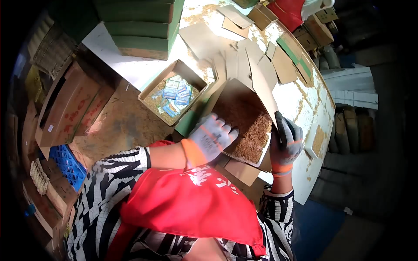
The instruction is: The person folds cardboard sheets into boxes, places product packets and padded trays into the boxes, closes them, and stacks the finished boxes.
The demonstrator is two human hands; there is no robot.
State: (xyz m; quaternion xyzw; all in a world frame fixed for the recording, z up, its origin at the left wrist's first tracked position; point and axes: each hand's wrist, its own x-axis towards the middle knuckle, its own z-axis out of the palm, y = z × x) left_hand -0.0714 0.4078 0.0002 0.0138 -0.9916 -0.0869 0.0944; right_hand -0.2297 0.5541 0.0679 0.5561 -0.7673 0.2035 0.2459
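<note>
In front of me stands an open cardboard box (230,102), tilted in view, with loose brown crumbly material (251,143) heaped towards its near right side. A white edge shows along that side. My left hand (213,137), in a grey glove with an orange cuff, has its fingers curled over the box's near left corner; the fingertips are slightly blurred. My right hand (287,141), gloved alike, pinches the end of a raised cardboard flap (263,85) at the right side of the box between thumb and fingers.
Left of the box sits an open carton (146,96) holding several blue-and-white packets (176,93) on loose filling. Stacked green boxes (139,28) stand behind it. Flattened cardboard (283,65) and scattered crumbs lie on the white table (305,174). A blue crate (67,163) is at lower left.
</note>
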